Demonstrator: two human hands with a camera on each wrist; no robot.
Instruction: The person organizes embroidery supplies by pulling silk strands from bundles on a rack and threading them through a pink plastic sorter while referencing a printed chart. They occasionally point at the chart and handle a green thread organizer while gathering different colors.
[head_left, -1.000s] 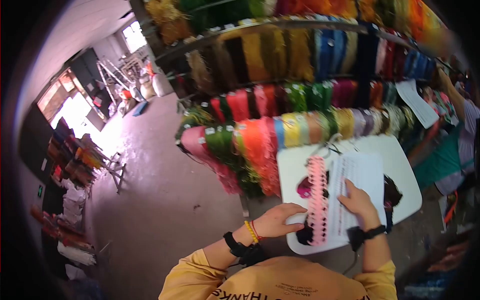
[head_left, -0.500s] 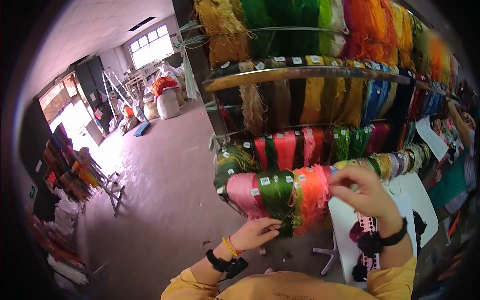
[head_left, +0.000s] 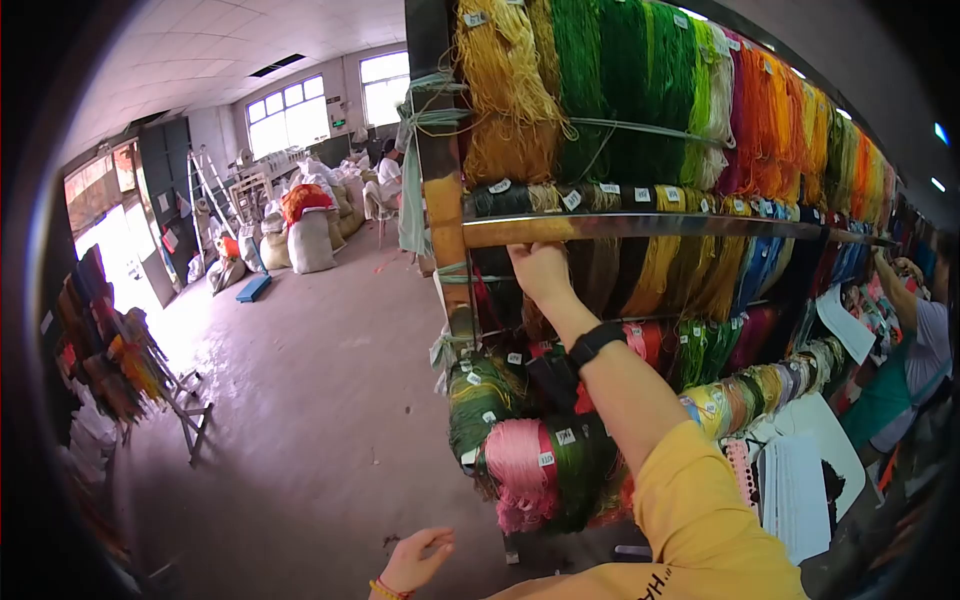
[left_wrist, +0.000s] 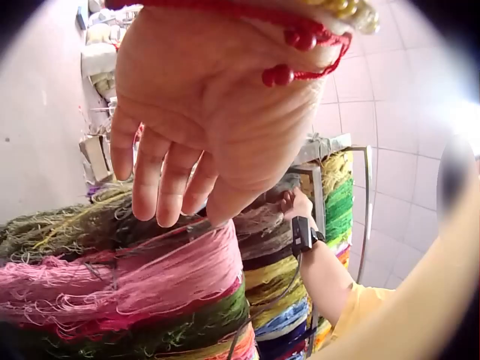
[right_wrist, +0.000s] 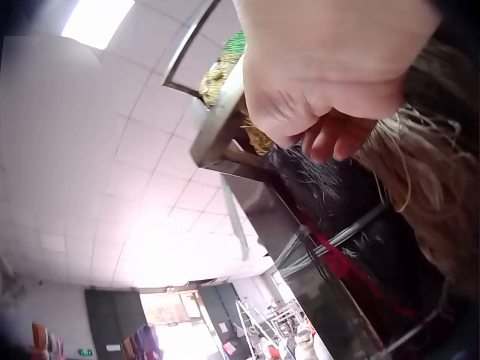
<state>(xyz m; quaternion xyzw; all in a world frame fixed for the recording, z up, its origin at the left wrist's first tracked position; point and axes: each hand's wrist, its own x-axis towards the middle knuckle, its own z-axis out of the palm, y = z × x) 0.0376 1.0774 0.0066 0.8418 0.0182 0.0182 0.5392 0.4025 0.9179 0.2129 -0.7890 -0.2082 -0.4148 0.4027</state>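
I'm seeing left hand relaxed open, empty; right hand curled, can't tell hold; loose strands risking snagging fingers.

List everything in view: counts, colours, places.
Rack: one, metallic, right
Hanks: many, multicoloured, on rack
Tabletop: one, white, lower right
Papers: several, white, on tabletop
Strip: one, pink, beside papers
Bundles: several, multicoloured, left
Sacks: several, pale, back floor
Heap: one, red-orange, atop sack
Flat object: one, blue, floor
Ladder: one, pale, back left
Windows: two, white, back wall
Other people: at least two, white and teal clothing, back and right
Left hand: one, red-corded, lower centre
Right hand: one, yellow-sleeved, at rack
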